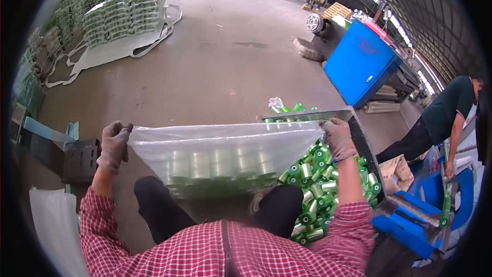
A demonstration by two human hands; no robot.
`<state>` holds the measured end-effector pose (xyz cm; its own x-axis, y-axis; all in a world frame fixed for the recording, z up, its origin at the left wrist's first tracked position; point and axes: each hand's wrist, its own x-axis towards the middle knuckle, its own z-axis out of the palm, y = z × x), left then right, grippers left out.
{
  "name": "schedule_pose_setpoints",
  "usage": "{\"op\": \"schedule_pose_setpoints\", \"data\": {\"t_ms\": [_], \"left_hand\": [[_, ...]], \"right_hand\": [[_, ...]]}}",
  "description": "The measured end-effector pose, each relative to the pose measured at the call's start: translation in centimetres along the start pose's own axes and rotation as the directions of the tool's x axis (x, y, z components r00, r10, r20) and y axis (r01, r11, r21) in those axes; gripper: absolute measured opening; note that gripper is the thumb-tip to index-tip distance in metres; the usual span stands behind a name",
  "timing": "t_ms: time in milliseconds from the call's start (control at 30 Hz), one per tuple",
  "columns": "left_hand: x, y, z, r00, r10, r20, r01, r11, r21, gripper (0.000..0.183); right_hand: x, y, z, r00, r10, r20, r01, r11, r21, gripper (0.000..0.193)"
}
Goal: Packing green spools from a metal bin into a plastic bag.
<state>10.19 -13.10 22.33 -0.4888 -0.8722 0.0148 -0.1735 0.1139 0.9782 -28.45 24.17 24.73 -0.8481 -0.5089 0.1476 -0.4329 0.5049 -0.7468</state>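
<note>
A clear plastic bag (230,146) is stretched wide between my two gloved hands, its upper edge pulled nearly straight. My left hand (115,146) is closed on the bag's left corner, and my right hand (338,137) grips the right corner. Inside the bag, low down between my knees, several green film rolls (221,166) stand in rows, seen through the plastic. Beside my right arm, a dark metal-edged bin (366,149) holds a heap of loose green rolls (313,190).
Stacked packs of green rolls (128,10) rest on a white sheet at far left. A blue cabinet (361,61) stands at far right. A co-worker (448,110) bends over a blue machine (410,220). Near my left arm are a black metal box (81,160) and white plastic bags (56,220).
</note>
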Motion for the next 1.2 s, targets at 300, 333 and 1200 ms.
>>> {"op": "schedule_pose_setpoints", "data": {"t_ms": [300, 333, 1200], "left_hand": [[-4.9, 8.6, 7.0, 0.549, 0.665, 0.506, -0.810, 0.573, 0.127, 0.021], [-4.1, 7.0, 8.0, 0.447, 0.453, 0.771, -0.805, 0.579, 0.127, 0.020], [1.1, 6.7, 4.6, 0.696, -0.390, 0.603, -0.575, 0.200, 0.793, 0.050]], "right_hand": [[-6.6, -11.8, 7.4, 0.646, -0.377, 0.664, 0.691, -0.081, -0.718, 0.029], [-7.0, -12.2, 9.9, 0.377, -0.602, 0.704, 0.906, 0.399, -0.144, 0.028], [3.3, -7.1, 4.2, 0.661, 0.201, 0.723, 0.589, 0.458, -0.666, 0.051]]}}
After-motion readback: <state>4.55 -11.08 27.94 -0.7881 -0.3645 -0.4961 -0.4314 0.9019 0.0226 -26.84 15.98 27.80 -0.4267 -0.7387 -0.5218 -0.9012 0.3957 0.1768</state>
